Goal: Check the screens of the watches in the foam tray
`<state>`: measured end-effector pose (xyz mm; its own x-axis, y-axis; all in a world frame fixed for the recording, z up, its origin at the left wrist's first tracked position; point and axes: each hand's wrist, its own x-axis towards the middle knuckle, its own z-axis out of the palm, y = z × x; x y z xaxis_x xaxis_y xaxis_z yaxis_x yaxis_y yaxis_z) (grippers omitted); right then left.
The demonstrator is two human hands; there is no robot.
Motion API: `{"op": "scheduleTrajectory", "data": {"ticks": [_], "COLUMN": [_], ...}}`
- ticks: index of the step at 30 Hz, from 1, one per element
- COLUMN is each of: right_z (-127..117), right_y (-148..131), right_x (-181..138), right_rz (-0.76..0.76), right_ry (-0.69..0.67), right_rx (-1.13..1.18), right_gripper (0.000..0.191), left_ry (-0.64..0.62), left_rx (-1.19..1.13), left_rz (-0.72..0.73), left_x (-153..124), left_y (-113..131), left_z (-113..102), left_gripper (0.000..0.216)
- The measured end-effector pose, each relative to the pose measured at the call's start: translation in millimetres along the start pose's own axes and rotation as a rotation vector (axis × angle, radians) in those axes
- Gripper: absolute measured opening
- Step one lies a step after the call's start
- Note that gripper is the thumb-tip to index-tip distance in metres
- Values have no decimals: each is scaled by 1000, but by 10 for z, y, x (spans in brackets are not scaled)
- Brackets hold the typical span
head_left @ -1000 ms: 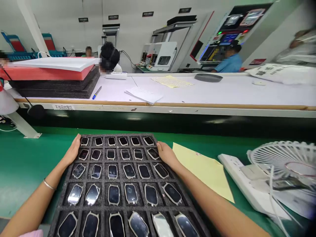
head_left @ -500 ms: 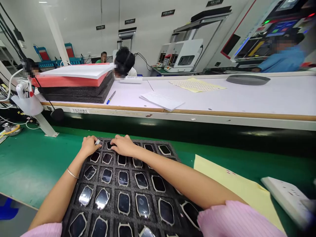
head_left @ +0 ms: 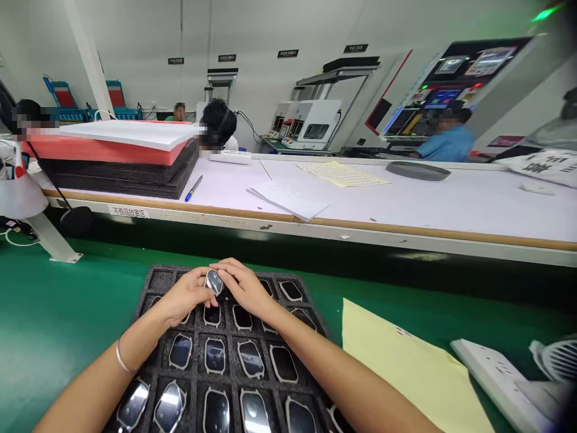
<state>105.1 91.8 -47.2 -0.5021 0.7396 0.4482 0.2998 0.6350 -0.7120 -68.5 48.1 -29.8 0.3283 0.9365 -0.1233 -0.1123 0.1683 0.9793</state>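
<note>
Over the far rows of a black foam tray (head_left: pixel 161 278), my left hand (head_left: pixel 187 294) pinches a strapless smartwatch (head_left: pixel 213 282) between thumb and fingers, its dark glass tilted up toward me. My right hand (head_left: pixel 241 285) meets it from the other side, fingertips at the watch's upper and right edge; its palm side is hidden. Rows of similar smartwatches, such as one with a silvery frame (head_left: pixel 215 356), lie face up in the tray's square pockets. The pocket at the tray's far left corner holds no watch. My forearms cover some pockets.
A yellow sheet (head_left: pixel 406 367) and a white power strip (head_left: pixel 505 376) lie right of the tray on the green bench. Beyond runs a raised white shelf (head_left: pixel 487 210) with papers (head_left: pixel 288 199), a pen (head_left: pixel 193 188) and stacked foam sheets (head_left: pixel 112 177). Other people sit farther back.
My left hand has moved right, bringing a smartwatch from the far left corner to my right hand. The corner pocket now shows vacant. The view has turned right.
</note>
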Motion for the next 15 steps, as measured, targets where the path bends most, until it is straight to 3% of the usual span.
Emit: {"op": "scheduleTrajectory", "data": {"ticks": [5,8,11,13,15], "right_z": [122,30,-315,-636,-928], "right_y": [147,121,-1,-164,-409], "right_x": [-110,-71,-176,-416,-765], "right_rz": [-91,-113,-93,-77,-27], "right_ry": [22,77,151,108,176], "right_rx": [-199,-337,-386,-431,-549], "right_gripper": [29,30,27,24,20], "left_ry": [51,117,211,248,259], "left_rx": [-32,-66,-66,-61,-66], "left_rz": [-46,-59,-39,-16,3], "left_x": [2,24,63,97,130], "left_y": [-179,-210,-238,-277,-328], "left_z": [23,7,-10,-13,1], "left_gripper": [53,64,62,58,57]}}
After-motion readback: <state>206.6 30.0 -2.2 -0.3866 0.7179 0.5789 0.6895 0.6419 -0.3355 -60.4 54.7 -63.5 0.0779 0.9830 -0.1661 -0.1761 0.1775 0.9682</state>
